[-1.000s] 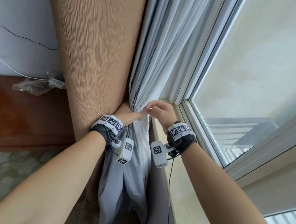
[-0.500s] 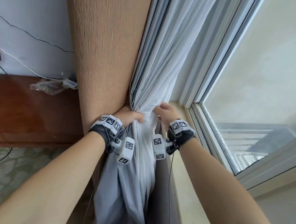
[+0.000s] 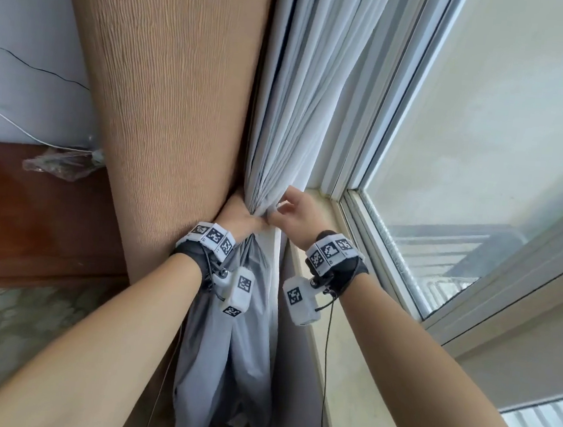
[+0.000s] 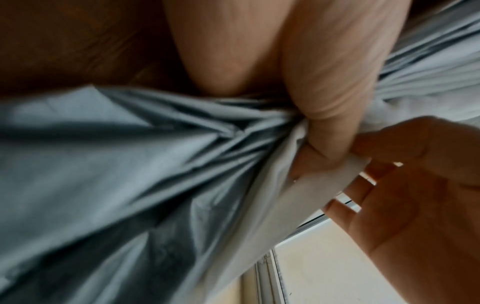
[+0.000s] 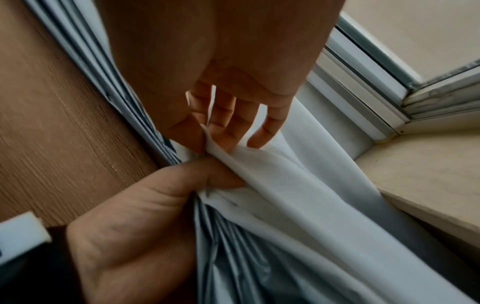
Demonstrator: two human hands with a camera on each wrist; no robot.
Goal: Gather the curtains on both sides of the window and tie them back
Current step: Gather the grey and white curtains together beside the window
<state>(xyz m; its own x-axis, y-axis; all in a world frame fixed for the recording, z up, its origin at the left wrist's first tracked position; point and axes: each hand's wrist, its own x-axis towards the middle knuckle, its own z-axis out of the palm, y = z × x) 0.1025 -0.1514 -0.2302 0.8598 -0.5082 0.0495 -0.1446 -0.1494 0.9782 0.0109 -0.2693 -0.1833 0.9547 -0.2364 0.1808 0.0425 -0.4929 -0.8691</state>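
Note:
A tan curtain [image 3: 167, 99] hangs at the left of the window, with its pale grey lining [image 3: 293, 111] beside it. My left hand [image 3: 253, 219] grips the gathered grey folds [image 4: 135, 164] in a bunch at sill height, thumb [image 4: 324, 107] across the front. My right hand [image 3: 278, 213] is next to it on the window side. Its thumb and fingers [image 5: 223, 131] pinch a white outer fold [image 5: 259, 174] of the same curtain, just above my left thumb [image 5: 182, 176]. Below the hands the grey cloth [image 3: 224, 362] hangs loose. No tie-back is in view.
The stone window sill [image 3: 333, 373] runs along the right, with the white window frame [image 3: 375, 153] and glass behind it. A brown wooden cabinet [image 3: 32, 217] with a crumpled plastic bag [image 3: 61, 164] stands at the left, and wires run along the wall above it. Patterned floor lies below.
My right hand has come up from the side of the bunch and now pinches a white fold beside my left thumb. My left hand has kept its grip in place.

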